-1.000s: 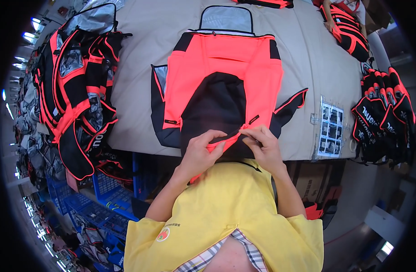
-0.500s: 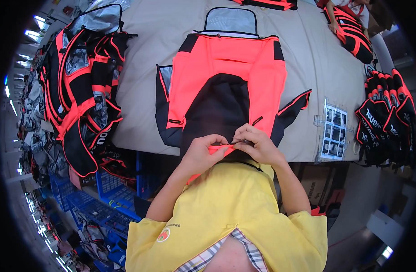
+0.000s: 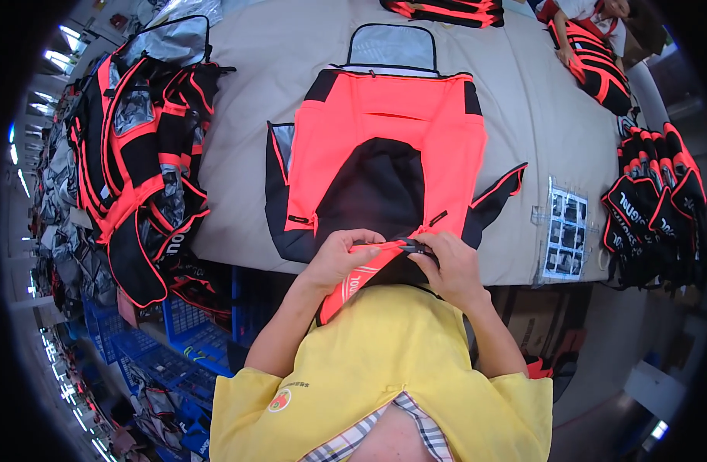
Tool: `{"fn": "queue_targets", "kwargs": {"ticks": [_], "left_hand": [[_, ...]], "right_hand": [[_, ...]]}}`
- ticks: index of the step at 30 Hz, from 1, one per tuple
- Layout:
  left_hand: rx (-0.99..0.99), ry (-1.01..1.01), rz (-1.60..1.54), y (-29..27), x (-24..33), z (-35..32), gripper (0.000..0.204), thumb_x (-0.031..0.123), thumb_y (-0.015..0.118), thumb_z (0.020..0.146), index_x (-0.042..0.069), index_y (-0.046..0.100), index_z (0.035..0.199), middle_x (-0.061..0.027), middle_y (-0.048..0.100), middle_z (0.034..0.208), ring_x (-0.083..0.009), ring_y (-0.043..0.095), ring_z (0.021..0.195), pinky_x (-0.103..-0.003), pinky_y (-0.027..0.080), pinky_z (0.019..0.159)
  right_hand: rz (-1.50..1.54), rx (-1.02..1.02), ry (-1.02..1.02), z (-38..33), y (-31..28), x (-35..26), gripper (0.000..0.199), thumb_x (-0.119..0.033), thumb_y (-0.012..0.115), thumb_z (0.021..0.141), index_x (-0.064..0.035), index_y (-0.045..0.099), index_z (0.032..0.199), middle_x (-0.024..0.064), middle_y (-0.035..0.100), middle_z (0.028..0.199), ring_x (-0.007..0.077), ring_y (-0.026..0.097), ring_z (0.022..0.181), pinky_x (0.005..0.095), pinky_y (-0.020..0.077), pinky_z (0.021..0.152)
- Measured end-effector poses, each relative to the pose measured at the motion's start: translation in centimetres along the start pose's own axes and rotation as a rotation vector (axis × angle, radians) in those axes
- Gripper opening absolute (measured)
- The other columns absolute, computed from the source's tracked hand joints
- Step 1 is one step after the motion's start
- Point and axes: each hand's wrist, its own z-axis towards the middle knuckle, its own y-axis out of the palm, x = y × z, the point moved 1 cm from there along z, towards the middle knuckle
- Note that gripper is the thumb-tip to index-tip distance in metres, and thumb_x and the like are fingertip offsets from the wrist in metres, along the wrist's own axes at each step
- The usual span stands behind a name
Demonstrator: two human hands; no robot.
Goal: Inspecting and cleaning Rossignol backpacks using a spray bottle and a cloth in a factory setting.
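A coral-orange and black fabric bag [image 3: 453, 131] lies spread on the table, its silver-lined flap [image 3: 392, 48] folded out at the far end. At its near edge my left hand [image 3: 336, 260] pinches an orange flap [image 3: 352, 289] with pale printing and dark edging. That flap slants down toward my body. My right hand [image 3: 450, 266] is closed on the black edging [image 3: 415, 246] at the upper end of the same flap, beside one of the bag's zipper pulls [image 3: 439, 219]. The fingertips partly cover the edging.
Similar bags are piled at the left table edge [image 3: 138, 162] and at the right [image 3: 652, 200]. A taped photo sheet [image 3: 565, 233] lies on the grey tabletop [image 3: 515, 100]. Blue crates [image 3: 188, 323] stand below left. Another person's hand [image 3: 573, 61] rests on a bag at the far right.
The orange flap has turned so that its printed face shows, with more of it below my left hand. My right hand has shifted slightly right and down along the edging.
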Motion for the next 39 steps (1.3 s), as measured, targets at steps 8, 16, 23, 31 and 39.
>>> {"fn": "queue_targets", "kwargs": {"ticks": [8, 16, 23, 31, 39], "left_hand": [[-0.028, 0.038, 0.032, -0.1, -0.2, 0.0, 0.023, 0.007, 0.073, 0.098, -0.005, 0.073, 0.117, -0.0027, 0.072, 0.107, -0.0062, 0.063, 0.096, -0.024, 0.052, 0.088], [-0.002, 0.067, 0.068, 0.2, -0.3, -0.1, 0.021, 0.004, 0.07, 0.098, -0.005, 0.072, 0.117, -0.0015, 0.071, 0.105, -0.0044, 0.061, 0.093, -0.022, 0.051, 0.084], [0.005, 0.1, 0.12, 0.5, 0.2, -0.2, 0.02, 0.001, 0.068, 0.098, -0.005, 0.072, 0.117, -0.0009, 0.07, 0.103, -0.0041, 0.06, 0.092, -0.022, 0.051, 0.082], [-0.004, 0.109, 0.078, 0.5, 0.1, -0.1, 0.02, 0.007, 0.073, 0.098, -0.003, 0.07, 0.115, -0.0022, 0.07, 0.103, -0.0052, 0.062, 0.09, -0.024, 0.052, 0.08], [-0.006, 0.092, 0.067, 0.1, 0.0, 0.3, 0.018, 0.009, 0.074, 0.098, -0.002, 0.067, 0.111, -0.0027, 0.07, 0.103, -0.006, 0.063, 0.093, -0.024, 0.053, 0.084]], "right_hand": [[-0.025, -0.005, -0.05, 0.5, 1.1, 0.3, 0.026, -0.014, 0.082, 0.086, -0.0052, 0.07, 0.107, 0.0095, 0.068, 0.087, 0.0297, 0.065, 0.077, 0.0401, 0.0517, 0.068], [0.004, -0.008, 0.002, 0.3, 1.4, 0.1, 0.023, -0.015, 0.081, 0.089, -0.0044, 0.071, 0.107, 0.0093, 0.068, 0.087, 0.0294, 0.066, 0.077, 0.0393, 0.052, 0.067], [0.015, -0.006, 0.034, 0.5, 1.2, -0.2, 0.021, -0.015, 0.081, 0.089, -0.005, 0.072, 0.105, 0.0088, 0.069, 0.087, 0.0288, 0.066, 0.076, 0.0392, 0.052, 0.067], [0.132, -0.08, -0.199, -0.2, 1.2, -0.2, 0.027, -0.014, 0.086, 0.082, -0.0065, 0.073, 0.104, 0.0066, 0.069, 0.086, 0.0291, 0.065, 0.076, 0.0407, 0.0511, 0.067], [0.14, 0.118, 0.05, 0.3, 1.1, -0.3, 0.033, -0.008, 0.087, 0.082, -0.0048, 0.073, 0.112, 0.0106, 0.067, 0.092, 0.0249, 0.067, 0.08, 0.0349, 0.0538, 0.071]]}}
